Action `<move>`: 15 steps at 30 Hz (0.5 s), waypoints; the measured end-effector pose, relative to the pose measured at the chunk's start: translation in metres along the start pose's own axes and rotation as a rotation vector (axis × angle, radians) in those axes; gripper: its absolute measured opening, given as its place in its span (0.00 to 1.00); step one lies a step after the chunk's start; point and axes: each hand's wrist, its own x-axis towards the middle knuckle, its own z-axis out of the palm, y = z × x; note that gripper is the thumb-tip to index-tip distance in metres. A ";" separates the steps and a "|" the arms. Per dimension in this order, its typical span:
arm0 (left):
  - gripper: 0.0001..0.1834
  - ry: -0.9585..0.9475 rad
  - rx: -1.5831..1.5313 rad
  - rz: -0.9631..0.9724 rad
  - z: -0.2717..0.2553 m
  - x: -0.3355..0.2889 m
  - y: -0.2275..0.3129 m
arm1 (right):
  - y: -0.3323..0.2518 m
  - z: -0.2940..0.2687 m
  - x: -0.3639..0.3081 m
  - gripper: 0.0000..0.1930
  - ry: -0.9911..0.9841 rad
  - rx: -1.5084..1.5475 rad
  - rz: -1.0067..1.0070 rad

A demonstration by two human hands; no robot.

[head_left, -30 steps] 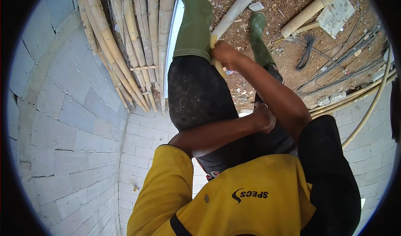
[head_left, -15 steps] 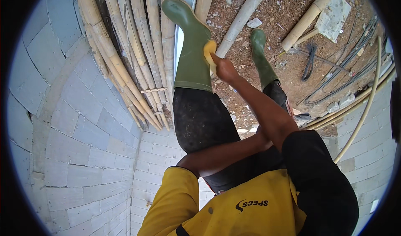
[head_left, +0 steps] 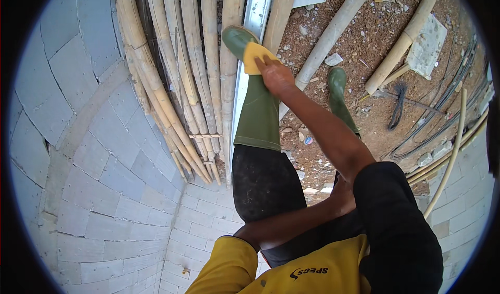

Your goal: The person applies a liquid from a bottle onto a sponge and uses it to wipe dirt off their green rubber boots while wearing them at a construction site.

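Note:
My right hand [head_left: 276, 77] presses a yellow cloth [head_left: 253, 56] against the green rubber boot [head_left: 258, 114] on my left leg. The cloth lies spread over the boot's ankle, with my fingertips on top of it. The boot's toe is next to a shiny metal channel and the bamboo poles. My left forearm crosses over my lap toward the right, and my left hand [head_left: 342, 197] sits beneath my right forearm with its fingers hidden. The other green boot [head_left: 337, 88] stands on the dirt at the right.
Bamboo poles [head_left: 190, 60] lie side by side at the left, next to the metal channel [head_left: 255, 10]. More poles [head_left: 338, 31], a pale flat slab [head_left: 427, 47] and dark wires [head_left: 432, 106] lie on the rubble-strewn dirt. Grey block walls [head_left: 104, 153] stand around.
My right hand has moved the yellow cloth from the boot's shaft up toward its ankle and toe, and the cloth is now spread flatter. The whole view has shifted slightly.

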 end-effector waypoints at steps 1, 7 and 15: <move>0.23 0.027 -0.006 -0.015 0.001 -0.005 -0.004 | -0.013 -0.005 -0.017 0.23 -0.316 0.120 0.264; 0.21 0.254 -0.545 0.192 0.051 0.010 -0.060 | -0.037 -0.075 0.002 0.20 0.116 0.127 0.045; 0.16 0.293 -1.052 0.192 0.109 0.033 -0.133 | -0.036 0.003 0.074 0.20 -0.027 -0.418 -0.664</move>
